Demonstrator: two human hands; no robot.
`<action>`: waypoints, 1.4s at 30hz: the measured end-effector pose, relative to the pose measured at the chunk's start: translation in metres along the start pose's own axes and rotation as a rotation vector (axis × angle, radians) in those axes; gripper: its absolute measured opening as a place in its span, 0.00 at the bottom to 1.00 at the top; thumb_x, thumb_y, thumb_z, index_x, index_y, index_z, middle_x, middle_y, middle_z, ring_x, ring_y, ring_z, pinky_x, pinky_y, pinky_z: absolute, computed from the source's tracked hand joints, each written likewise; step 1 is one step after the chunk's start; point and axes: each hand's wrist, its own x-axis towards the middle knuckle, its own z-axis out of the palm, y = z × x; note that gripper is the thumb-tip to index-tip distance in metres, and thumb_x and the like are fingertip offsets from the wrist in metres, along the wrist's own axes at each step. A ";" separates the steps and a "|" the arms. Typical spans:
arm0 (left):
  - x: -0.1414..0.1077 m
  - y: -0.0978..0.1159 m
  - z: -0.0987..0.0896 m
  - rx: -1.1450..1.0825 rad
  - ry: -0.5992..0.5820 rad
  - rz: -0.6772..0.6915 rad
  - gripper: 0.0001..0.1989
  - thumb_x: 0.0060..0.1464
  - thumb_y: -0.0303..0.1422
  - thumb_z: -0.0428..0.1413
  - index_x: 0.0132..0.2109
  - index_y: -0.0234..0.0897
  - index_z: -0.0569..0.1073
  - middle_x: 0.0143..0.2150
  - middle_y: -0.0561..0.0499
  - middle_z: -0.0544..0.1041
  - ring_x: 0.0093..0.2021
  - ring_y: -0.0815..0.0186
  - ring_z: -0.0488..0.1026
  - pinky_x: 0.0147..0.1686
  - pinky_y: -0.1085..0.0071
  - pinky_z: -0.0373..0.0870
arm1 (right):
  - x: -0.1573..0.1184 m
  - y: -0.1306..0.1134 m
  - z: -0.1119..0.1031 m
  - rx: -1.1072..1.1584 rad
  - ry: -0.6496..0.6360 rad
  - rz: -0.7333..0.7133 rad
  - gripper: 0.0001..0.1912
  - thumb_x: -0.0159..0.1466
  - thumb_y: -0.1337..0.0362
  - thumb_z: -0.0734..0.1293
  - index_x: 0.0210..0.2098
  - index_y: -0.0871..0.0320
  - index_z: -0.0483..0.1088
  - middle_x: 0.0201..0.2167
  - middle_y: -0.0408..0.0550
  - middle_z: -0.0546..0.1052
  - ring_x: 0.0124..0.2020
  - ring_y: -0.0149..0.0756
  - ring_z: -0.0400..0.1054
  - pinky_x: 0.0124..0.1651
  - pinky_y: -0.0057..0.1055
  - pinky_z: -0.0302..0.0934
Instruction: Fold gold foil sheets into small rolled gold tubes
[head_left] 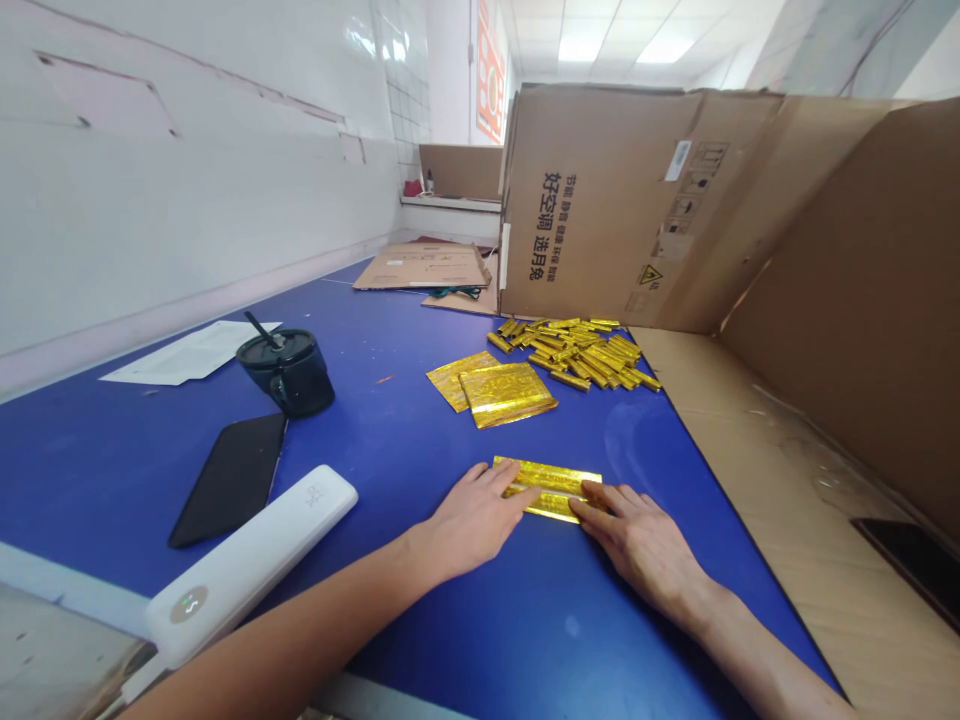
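A gold foil sheet [551, 476], its long sides folded toward the middle, lies on the blue table between my hands. My left hand [480, 510] rests on its left end, palm down with fingers spread. On its right end are the fingertips of my right hand [637, 530], fingers apart and pressing down. Farther back lie flat gold foil sheets, a stack [508, 392] partly over another piece [454, 380]. Behind them, to the right, is a pile of narrow rolled or folded gold strips [581, 352].
On the left of the blue table [390, 440] are a dark lidded mug [296, 375], papers [184, 353], a black phone [232, 478] and a white device [262, 560]. A large cardboard box [600, 210] stands behind; its cardboard extends along the right edge.
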 end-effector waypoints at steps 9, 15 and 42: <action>-0.001 -0.001 0.002 0.000 0.009 -0.006 0.16 0.57 0.31 0.42 0.53 0.41 0.61 0.55 0.43 0.60 0.54 0.59 0.57 0.49 0.60 0.54 | 0.002 0.001 -0.003 0.013 -0.010 0.000 0.14 0.60 0.63 0.58 0.45 0.48 0.66 0.44 0.48 0.69 0.39 0.39 0.63 0.37 0.34 0.59; 0.000 -0.001 -0.001 -0.051 0.020 -0.017 0.14 0.56 0.33 0.45 0.50 0.42 0.64 0.54 0.47 0.61 0.52 0.60 0.60 0.48 0.63 0.55 | 0.003 0.001 0.000 0.039 0.027 0.005 0.12 0.60 0.63 0.59 0.43 0.48 0.67 0.41 0.47 0.70 0.38 0.38 0.63 0.35 0.33 0.59; 0.002 -0.011 0.001 -0.178 0.064 -0.005 0.11 0.55 0.26 0.45 0.41 0.37 0.71 0.47 0.47 0.70 0.50 0.63 0.64 0.48 0.65 0.57 | 0.005 0.009 -0.009 0.181 -0.033 -0.020 0.14 0.60 0.64 0.58 0.43 0.45 0.69 0.41 0.49 0.68 0.40 0.39 0.61 0.39 0.35 0.59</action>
